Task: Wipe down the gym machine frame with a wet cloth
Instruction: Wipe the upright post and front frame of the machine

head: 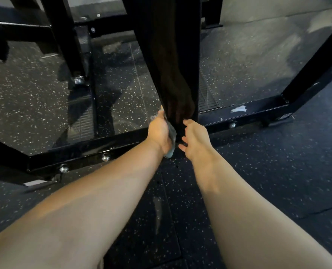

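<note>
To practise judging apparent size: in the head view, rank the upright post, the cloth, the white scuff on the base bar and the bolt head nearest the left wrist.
1. upright post
2. cloth, partly hidden by the left hand
3. white scuff
4. bolt head, only slightly smaller than the scuff

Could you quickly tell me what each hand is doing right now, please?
Left hand: holds the cloth against the upright post.
Right hand: open, fingers relaxed, holding nothing, beside the post.

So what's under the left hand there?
A grey cloth, held by the left hand against the black upright. Only its edge by the palm and a bit past the fingertips shows; the rest is covered.
</note>
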